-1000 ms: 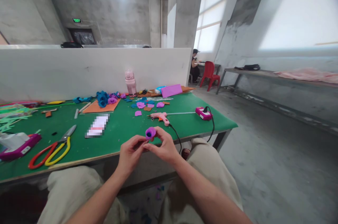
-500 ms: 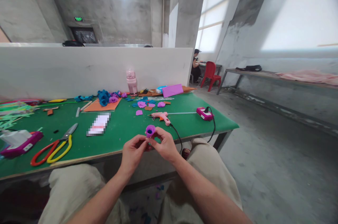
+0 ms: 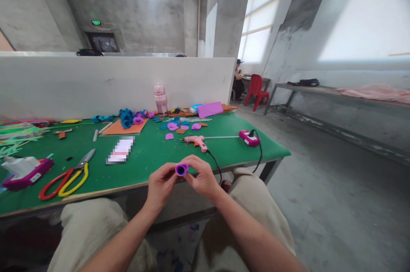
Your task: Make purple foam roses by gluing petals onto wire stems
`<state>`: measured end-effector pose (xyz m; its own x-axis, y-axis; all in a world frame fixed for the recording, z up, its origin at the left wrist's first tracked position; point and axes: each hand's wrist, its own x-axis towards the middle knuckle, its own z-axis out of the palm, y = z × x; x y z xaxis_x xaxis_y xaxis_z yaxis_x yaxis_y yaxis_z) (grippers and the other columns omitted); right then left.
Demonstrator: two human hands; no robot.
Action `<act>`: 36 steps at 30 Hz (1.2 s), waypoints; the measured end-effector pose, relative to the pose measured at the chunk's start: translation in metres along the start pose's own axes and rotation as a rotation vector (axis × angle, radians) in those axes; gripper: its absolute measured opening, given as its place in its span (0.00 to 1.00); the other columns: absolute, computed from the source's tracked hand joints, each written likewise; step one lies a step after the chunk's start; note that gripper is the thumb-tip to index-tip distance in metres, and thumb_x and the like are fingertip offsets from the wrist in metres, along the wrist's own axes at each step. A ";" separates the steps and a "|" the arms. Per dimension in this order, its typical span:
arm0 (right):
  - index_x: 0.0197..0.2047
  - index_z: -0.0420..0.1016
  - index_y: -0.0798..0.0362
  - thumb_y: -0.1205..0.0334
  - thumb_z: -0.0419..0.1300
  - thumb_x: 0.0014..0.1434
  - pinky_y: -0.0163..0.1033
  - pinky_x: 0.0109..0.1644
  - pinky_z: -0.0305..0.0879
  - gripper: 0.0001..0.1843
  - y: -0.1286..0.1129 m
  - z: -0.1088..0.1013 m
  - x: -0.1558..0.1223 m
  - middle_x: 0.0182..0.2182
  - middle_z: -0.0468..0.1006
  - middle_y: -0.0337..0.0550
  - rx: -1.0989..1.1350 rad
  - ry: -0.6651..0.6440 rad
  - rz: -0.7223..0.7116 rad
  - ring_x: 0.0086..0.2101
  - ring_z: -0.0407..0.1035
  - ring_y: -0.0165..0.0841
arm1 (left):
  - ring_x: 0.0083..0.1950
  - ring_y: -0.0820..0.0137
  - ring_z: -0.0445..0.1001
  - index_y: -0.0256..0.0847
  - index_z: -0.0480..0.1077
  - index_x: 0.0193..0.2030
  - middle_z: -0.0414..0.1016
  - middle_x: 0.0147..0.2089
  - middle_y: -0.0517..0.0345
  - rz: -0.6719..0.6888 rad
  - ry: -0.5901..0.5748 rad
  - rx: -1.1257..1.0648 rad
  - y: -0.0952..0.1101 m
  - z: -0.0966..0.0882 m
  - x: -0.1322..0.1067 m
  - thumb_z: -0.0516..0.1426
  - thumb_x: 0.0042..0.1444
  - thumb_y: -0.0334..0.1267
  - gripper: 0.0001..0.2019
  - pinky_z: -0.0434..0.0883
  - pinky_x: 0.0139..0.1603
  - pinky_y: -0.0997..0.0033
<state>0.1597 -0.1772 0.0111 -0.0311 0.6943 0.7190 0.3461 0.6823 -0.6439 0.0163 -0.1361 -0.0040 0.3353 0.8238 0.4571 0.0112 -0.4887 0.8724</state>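
Note:
Between my hands, just past the table's front edge, is a small purple paper flower [image 3: 182, 170] with a dark blue centre, its cupped opening facing me. My left hand [image 3: 162, 181] pinches it from the left side. From the right, the fingers of my right hand [image 3: 201, 176] close on its rim and side. Fingers hide the flower's lower part. Beyond my hands a pink hot glue gun [image 3: 196, 141] lies on the green table [image 3: 153, 152]. Loose purple paper petals [image 3: 173, 127] and blue scraps are scattered behind it.
Scissors [image 3: 72, 176] with red and yellow handles lie at left, near a phone [image 3: 121, 150]. Finished blue flowers [image 3: 127, 118] rest on orange sheets. A pink bottle [image 3: 160, 99] stands by the white partition [image 3: 80, 84]. A power strip [image 3: 249, 138] sits at right; a person [image 3: 238, 80] sits far off.
The flower has dropped slightly and tipped so its opening faces me more. My right fingers have shifted around its far rim; my left hand stays on its side.

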 end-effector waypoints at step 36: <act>0.28 0.74 0.54 0.57 0.61 0.51 0.32 0.30 0.62 0.09 0.025 0.013 -0.001 0.26 0.72 0.39 0.121 0.094 0.372 0.26 0.65 0.28 | 0.21 0.76 0.68 0.36 0.72 0.29 0.72 0.23 0.61 -0.441 -0.096 -0.331 0.003 0.010 0.001 0.62 0.44 0.42 0.11 0.64 0.21 0.77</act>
<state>0.1564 -0.1583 -0.0091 0.1637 0.8790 0.4479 0.2043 0.4140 -0.8871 0.0263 -0.1394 -0.0029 0.4506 0.8922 0.0322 -0.1216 0.0256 0.9922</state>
